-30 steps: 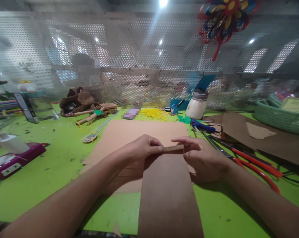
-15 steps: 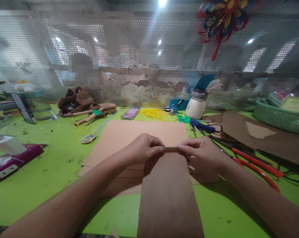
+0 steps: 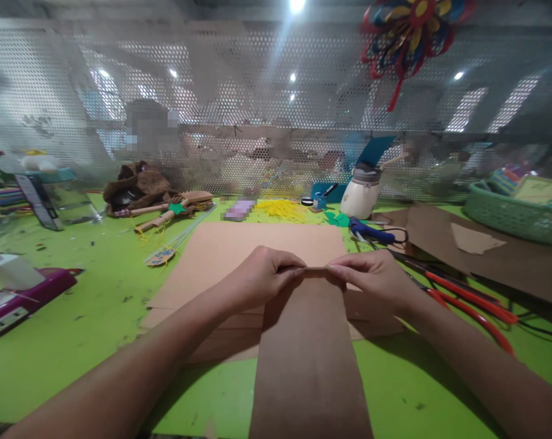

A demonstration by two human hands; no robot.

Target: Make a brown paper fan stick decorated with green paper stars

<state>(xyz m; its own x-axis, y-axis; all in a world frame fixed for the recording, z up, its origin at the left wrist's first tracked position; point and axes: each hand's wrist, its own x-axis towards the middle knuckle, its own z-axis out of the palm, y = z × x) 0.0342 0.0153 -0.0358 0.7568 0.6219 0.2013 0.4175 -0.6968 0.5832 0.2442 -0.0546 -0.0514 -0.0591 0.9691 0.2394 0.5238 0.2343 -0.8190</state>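
Left hand: the left hand (image 3: 262,277) pinches the far edge of the long dark-brown paper strip (image 3: 307,353) between thumb and fingertips, apparently to keep a narrow fold tight.
Right hand: the right hand (image 3: 371,277) pinches the same edge just beside the left; the two hands' fingertips nearly meet.
Strip position: the strip runs from the near table edge to the hands, lying over the light-tan flat cardboard sheets (image 3: 239,250).
Support: the lime-green table top (image 3: 75,329) bears everything.
Tools: the red-handled long scissors (image 3: 468,302) lie right of the right hand, within reach.
Counts: two hands; one strip; one pair of scissors; the number of stacked sheets is unclear.
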